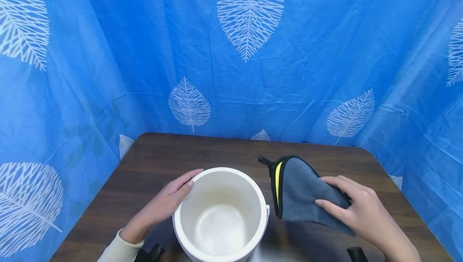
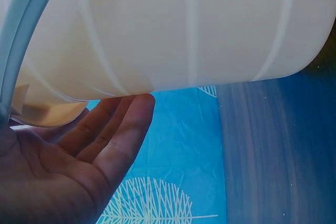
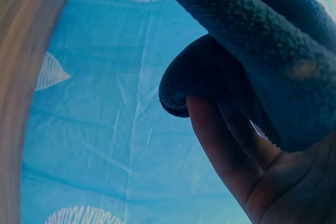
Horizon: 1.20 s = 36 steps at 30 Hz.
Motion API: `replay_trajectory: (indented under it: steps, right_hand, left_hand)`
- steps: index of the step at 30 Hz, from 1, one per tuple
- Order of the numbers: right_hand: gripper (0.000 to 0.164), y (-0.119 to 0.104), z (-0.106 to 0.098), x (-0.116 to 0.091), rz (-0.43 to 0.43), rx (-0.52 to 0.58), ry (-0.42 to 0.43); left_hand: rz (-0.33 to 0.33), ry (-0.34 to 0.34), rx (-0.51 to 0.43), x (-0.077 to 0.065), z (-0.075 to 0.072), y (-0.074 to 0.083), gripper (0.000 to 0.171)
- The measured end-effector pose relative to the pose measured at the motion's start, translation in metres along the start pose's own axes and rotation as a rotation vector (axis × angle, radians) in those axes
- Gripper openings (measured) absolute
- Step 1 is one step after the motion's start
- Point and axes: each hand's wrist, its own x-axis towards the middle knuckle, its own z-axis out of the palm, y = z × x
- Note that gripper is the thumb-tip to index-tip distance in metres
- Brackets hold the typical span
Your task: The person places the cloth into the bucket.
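A cream-white plastic bucket stands upright at the front of the table, its inside facing up at the head camera. My left hand rests against the left of its rim; the left wrist view shows the fairly straight fingers touching the outer wall. Right of the bucket, my right hand pinches a folded grey microfibre cloth between thumb and fingers. Black edging, a yellow strip and a small black loop show at the cloth's left end. In the right wrist view the fingers reach under a fold of the cloth.
The dark wood-grain table extends behind and beside the bucket. A blue curtain with white leaf prints surrounds the table's back and sides. A pale handle curves along the bucket's outside.
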Motion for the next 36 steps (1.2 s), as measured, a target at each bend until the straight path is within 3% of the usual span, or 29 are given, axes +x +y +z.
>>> replay_trajectory:
  steps: [21,36]
  right_hand:
    - [0.048,-0.019,-0.002,0.017,-0.023,0.007,-0.008]
    - [0.057,-0.032,-0.001,0.033,-0.163,0.082,0.046]
  left_hand:
    - [-0.012,0.015,0.011,-0.002,0.000,0.006,0.047]
    - [-0.018,0.027,0.036,-0.001,0.001,0.003,0.047]
